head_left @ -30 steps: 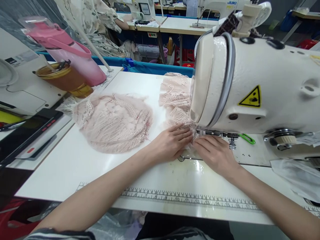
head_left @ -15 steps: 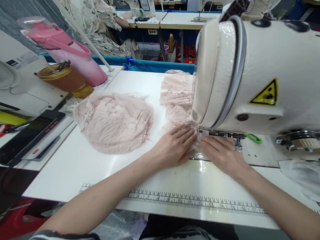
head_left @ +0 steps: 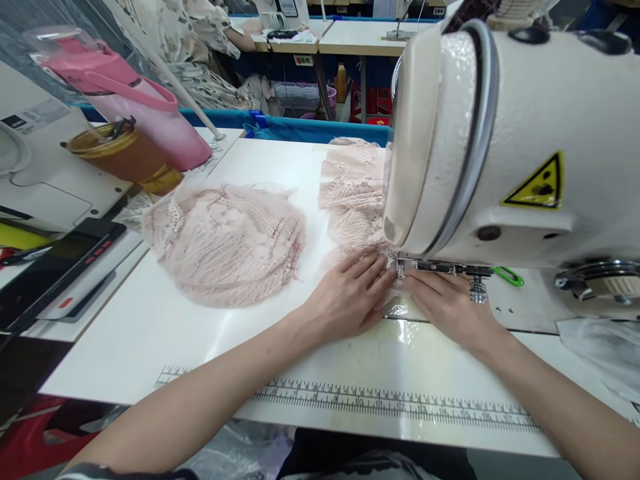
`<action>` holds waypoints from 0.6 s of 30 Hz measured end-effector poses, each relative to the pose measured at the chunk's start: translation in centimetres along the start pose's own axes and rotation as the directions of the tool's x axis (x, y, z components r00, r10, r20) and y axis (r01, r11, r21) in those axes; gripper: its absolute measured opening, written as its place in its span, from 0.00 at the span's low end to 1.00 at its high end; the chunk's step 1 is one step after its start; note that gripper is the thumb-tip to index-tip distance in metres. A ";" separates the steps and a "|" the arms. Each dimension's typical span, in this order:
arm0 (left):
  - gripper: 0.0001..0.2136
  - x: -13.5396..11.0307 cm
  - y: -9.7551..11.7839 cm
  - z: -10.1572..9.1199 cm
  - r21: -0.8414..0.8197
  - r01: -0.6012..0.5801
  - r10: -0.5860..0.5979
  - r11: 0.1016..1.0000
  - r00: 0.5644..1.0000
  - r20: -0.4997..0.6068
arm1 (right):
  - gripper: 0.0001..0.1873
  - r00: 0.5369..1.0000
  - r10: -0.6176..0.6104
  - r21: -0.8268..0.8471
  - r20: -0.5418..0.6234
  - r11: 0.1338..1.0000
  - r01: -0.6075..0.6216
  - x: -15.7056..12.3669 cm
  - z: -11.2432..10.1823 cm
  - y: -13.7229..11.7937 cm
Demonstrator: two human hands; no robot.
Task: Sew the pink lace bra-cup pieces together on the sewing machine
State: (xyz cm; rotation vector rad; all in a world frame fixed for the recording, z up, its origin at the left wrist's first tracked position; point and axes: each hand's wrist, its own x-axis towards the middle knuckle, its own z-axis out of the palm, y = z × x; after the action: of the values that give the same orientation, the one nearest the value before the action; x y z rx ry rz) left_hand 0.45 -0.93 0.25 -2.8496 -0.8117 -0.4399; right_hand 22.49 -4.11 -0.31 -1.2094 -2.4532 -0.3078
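My left hand [head_left: 350, 293] lies flat, fingers stretched, on a strip of pale pink lace [head_left: 353, 200] that runs back under the head of a white sewing machine [head_left: 505, 147]. My right hand [head_left: 447, 303] rests flat beside it, fingertips pressing the lace edge right below the presser foot [head_left: 403, 267]. Both hands touch the fabric near the needle. A heap of the same pink lace pieces [head_left: 227, 243] sits on the white table [head_left: 165, 313] to the left of my left hand.
A pink bottle [head_left: 127, 100] and a brown cup [head_left: 117, 153] stand at the far left, with a black control panel [head_left: 60, 267] below them. A ruler strip [head_left: 390, 403] runs along the table's near edge. Another person in patterned clothes [head_left: 195, 40] sits behind.
The view has shifted closer to the machine head. Both hands stay on the lace at the presser foot and have edged slightly forward with it.
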 end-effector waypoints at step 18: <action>0.19 0.4 0.0 0.2 0.036 0.020 -0.020 0.999 1.000 0.020 | 0.08 0.985 -0.009 -0.093 -0.174 0.996 -0.007 1.1 0.2 0.7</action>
State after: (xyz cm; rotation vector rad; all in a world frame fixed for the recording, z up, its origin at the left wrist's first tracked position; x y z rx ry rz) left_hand 0.79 -0.68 0.24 -2.8202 -0.8435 -0.3956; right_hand 22.37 -2.84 0.04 -1.1663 -2.3114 -0.5116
